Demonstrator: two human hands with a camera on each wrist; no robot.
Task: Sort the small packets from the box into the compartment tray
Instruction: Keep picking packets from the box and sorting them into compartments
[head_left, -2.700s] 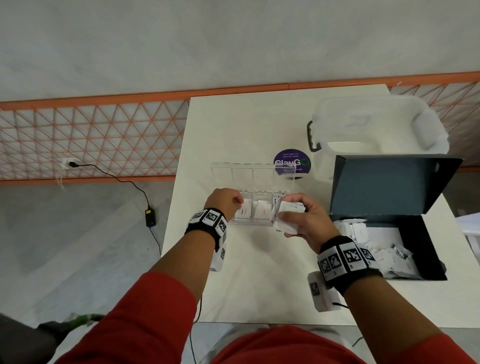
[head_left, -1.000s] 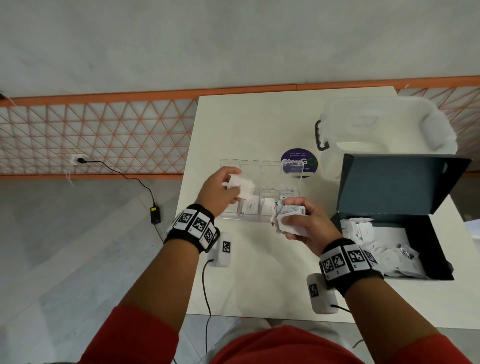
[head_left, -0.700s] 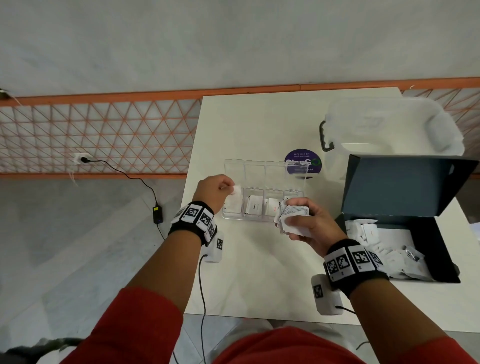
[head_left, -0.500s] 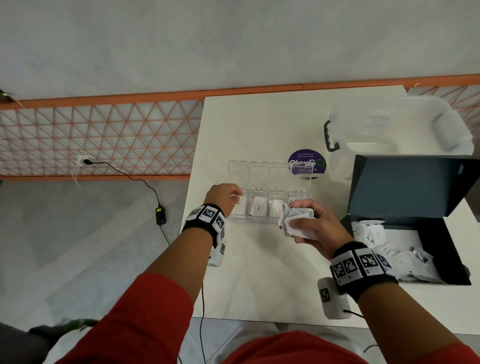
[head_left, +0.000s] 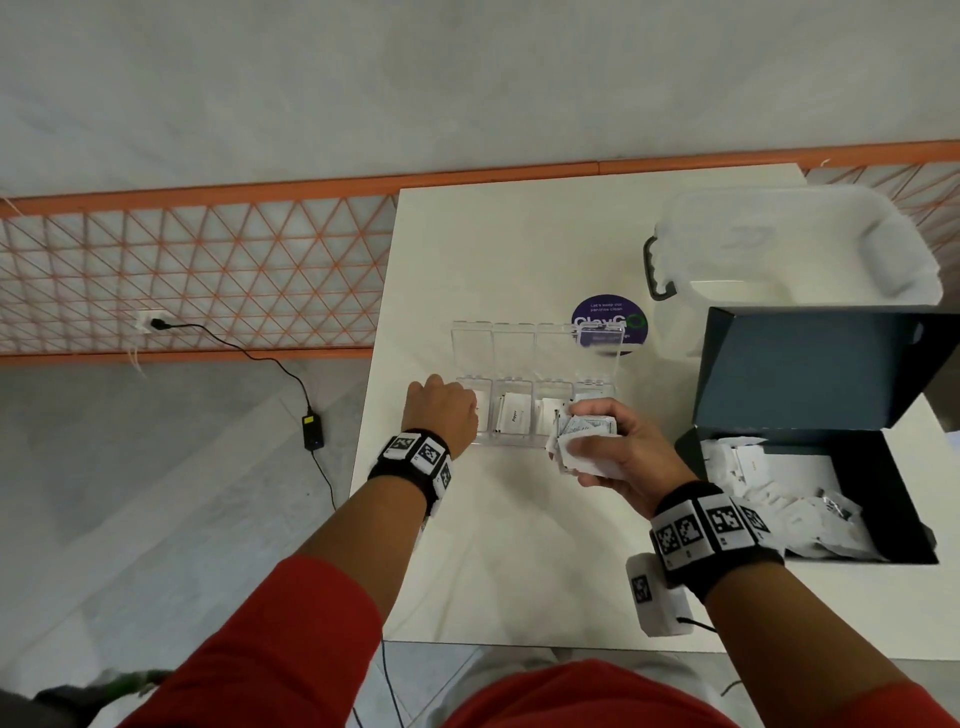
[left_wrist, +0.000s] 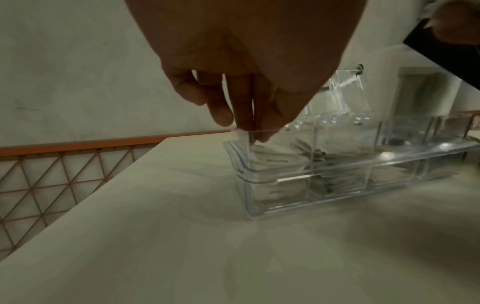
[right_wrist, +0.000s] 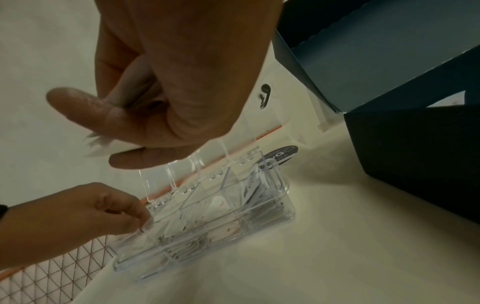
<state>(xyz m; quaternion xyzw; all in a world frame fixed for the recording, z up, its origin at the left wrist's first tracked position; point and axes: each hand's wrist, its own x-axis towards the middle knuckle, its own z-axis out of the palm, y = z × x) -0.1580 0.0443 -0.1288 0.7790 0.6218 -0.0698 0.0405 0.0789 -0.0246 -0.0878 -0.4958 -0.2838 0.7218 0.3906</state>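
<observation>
A clear compartment tray (head_left: 519, 442) with its lids raised stands mid-table, with white packets in its cells. My left hand (head_left: 457, 410) is over the leftmost cell. In the left wrist view, the left hand (left_wrist: 244, 125) has its fingertips dipped past the tray (left_wrist: 337, 185) rim, pinching a white packet (left_wrist: 242, 135). My right hand (head_left: 597, 441) grips a stack of white packets (head_left: 587, 452) just in front of the tray's right end. The dark box (head_left: 883, 467) to the right stands open with more packets (head_left: 769, 483) inside.
A clear lidded bin (head_left: 795, 244) with a black handle stands behind the box. A purple round sticker (head_left: 610, 317) lies behind the tray. The table's left edge runs close to my left wrist. A cable and adapter (head_left: 313, 436) lie on the floor.
My left hand has brought a packet down from above the tray into the leftmost cell. The right hand has kept its stack by the tray's right end.
</observation>
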